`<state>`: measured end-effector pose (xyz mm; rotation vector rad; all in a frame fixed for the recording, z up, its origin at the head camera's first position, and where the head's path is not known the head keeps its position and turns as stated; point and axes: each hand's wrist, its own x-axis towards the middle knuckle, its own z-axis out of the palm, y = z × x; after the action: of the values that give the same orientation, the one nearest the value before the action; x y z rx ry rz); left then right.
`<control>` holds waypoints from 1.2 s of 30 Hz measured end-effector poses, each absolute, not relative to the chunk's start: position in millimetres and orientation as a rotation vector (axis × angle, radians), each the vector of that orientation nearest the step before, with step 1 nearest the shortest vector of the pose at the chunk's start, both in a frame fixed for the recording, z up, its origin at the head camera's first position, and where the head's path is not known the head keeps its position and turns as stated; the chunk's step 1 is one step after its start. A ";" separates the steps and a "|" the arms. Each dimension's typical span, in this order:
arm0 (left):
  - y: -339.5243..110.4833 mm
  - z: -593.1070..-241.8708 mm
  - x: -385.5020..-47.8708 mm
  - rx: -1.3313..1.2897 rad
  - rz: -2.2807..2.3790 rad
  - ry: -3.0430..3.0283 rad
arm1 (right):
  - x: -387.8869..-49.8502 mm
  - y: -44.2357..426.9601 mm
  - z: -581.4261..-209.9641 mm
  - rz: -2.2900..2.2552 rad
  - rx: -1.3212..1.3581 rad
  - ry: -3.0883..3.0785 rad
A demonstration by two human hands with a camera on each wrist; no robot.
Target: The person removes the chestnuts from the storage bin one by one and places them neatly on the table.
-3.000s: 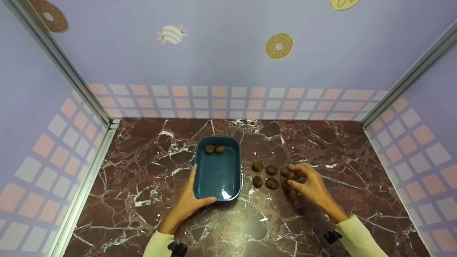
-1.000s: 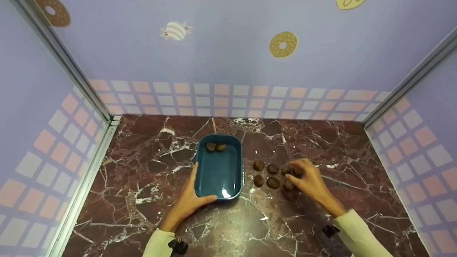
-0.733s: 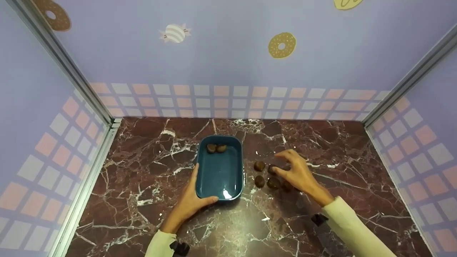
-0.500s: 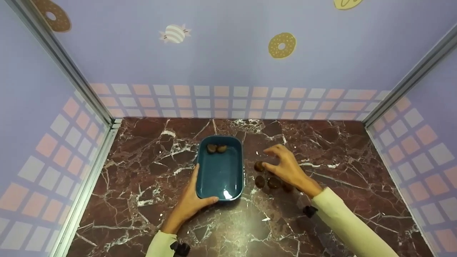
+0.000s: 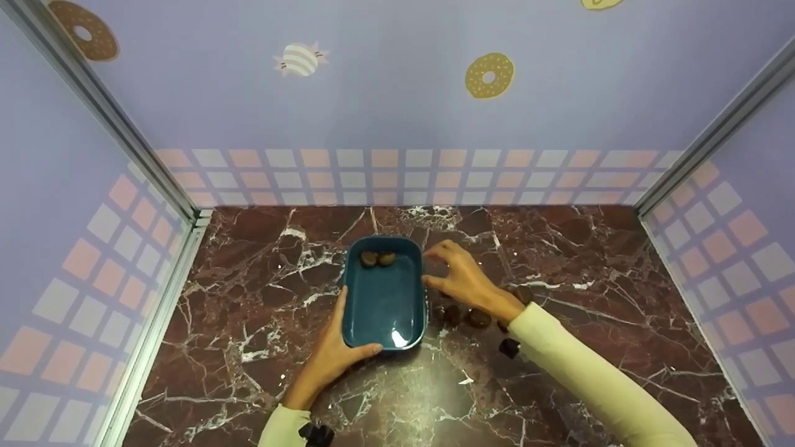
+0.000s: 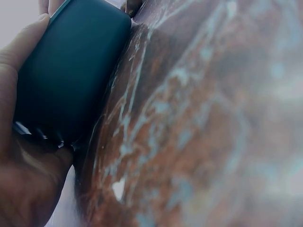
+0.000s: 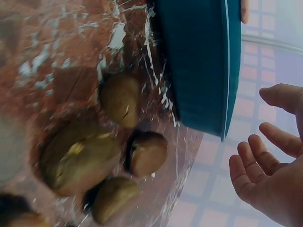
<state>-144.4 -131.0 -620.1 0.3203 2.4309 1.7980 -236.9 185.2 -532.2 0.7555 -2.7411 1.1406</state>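
A teal rectangular dish (image 5: 382, 304) stands on the marble-patterned tabletop, with two brown chestnuts (image 5: 377, 259) at its far end. My left hand (image 5: 332, 354) holds the dish by its near left corner, thumb on the front rim and fingers along the left side. My right hand (image 5: 463, 276) hovers beside the dish's right rim, fingers apart. In the right wrist view the right hand (image 7: 274, 175) has nothing between thumb and fingers. Several chestnuts (image 5: 478, 318) lie on the table beneath the right hand and wrist, which partly hide them. They show closer in the right wrist view, one large chestnut (image 7: 78, 156) in front.
Lilac panels enclose the table at the back (image 5: 385, 112) and both sides, with metal posts in the corners. Tabletop (image 5: 248, 298) extends to the left of the dish and far right. A dark device (image 5: 509, 347) sits on the right wrist.
My right hand let go of a chestnut at the right end of the group, then moved left across the chestnuts to the dish's right rim. The left hand and dish stay put.
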 end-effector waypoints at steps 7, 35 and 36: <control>-129.9 -619.1 -144.4 0.308 1.806 2.407 | -242.8 162.7 -534.8 1.124 0.825 -2.748; -130.3 -620.4 -144.0 0.325 1.816 2.424 | -270.2 98.2 -558.1 1.135 0.816 -2.852; -130.3 -620.1 -143.9 0.323 1.815 2.424 | -271.7 97.0 -559.0 1.123 0.806 -2.858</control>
<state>-143.9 -130.3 -620.1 0.3227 2.4242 1.8154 -271.7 97.0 -559.0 0.8065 -2.8584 1.1232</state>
